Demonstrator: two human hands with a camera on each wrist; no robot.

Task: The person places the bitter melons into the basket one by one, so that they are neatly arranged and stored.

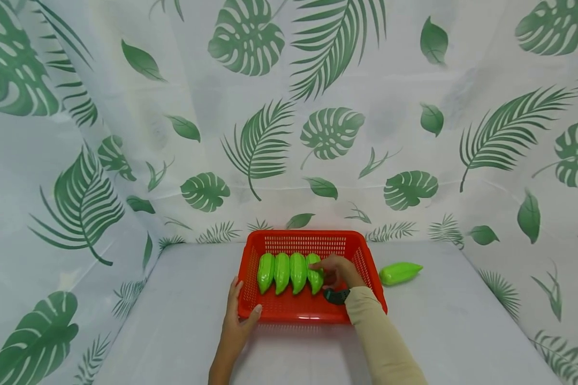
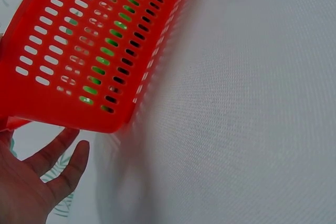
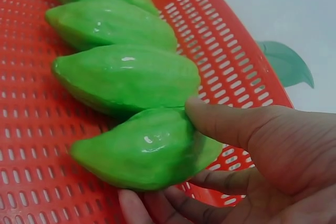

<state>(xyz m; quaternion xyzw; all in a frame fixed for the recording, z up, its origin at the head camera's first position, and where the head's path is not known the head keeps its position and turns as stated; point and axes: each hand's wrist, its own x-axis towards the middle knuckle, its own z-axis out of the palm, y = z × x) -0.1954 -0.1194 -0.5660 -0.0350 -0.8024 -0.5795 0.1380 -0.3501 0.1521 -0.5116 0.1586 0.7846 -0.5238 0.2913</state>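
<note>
Several glossy green pointed fruits lie side by side in a red plastic basket. My right hand holds the rightmost green fruit. In the right wrist view, its thumb presses the top near the blunt end, and the other fingers curl along the near side, partly hidden. My left hand is at the basket's front left corner, with fingers along the outer left side and the thumb by the front rim. Extended fingers of that hand show beside the basket's rim in the left wrist view.
Another green fruit lies on the white table, just right of the basket. A leaf-patterned sheet rises behind the table and along both sides. The basket's walls and floor are perforated.
</note>
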